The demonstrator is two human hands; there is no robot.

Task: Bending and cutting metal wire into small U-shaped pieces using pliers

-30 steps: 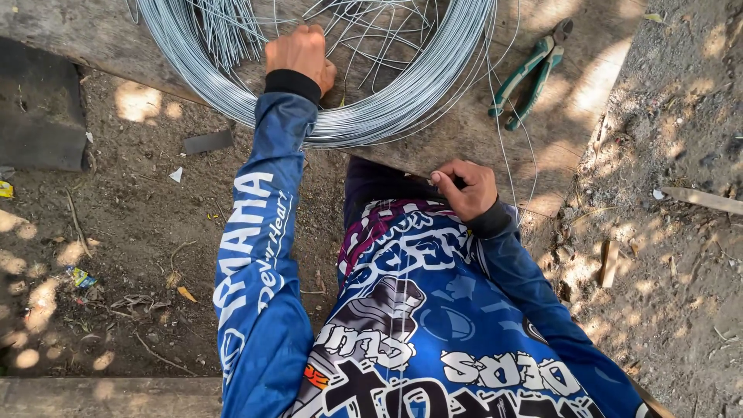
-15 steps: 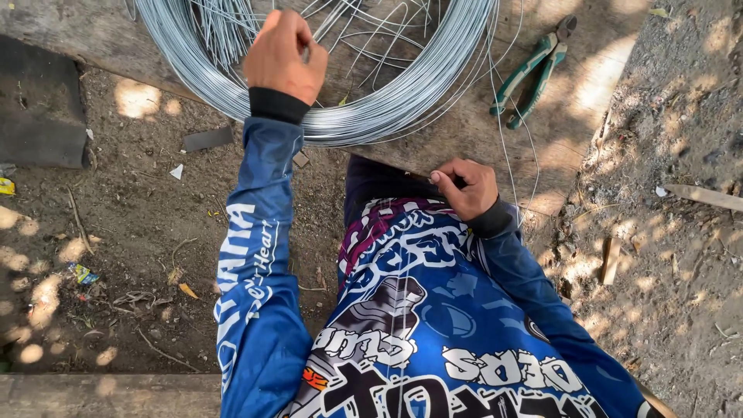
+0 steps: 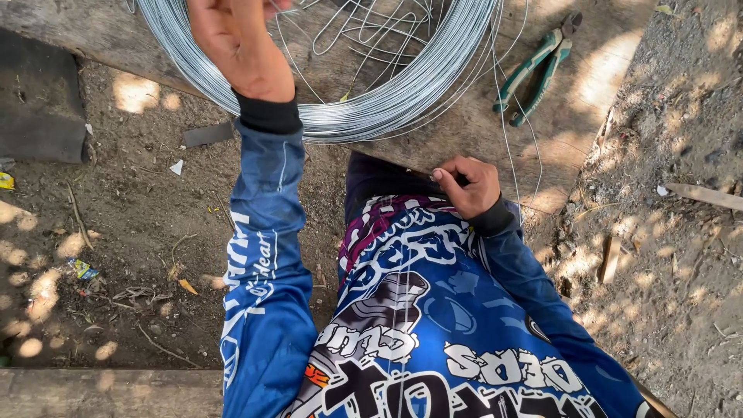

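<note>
We see the coil of wire lying on a wooden plank, up ahead of both hands. Our left hand reaches over the coil's near-left rim, fingers curled down among the strands at the top edge of view; we cannot tell whether it grips any. Our right hand sits at the plank's near edge, closed, pinching a thin wire strand that runs up toward the coil. Green-handled pliers lie on the plank just right of the coil.
</note>
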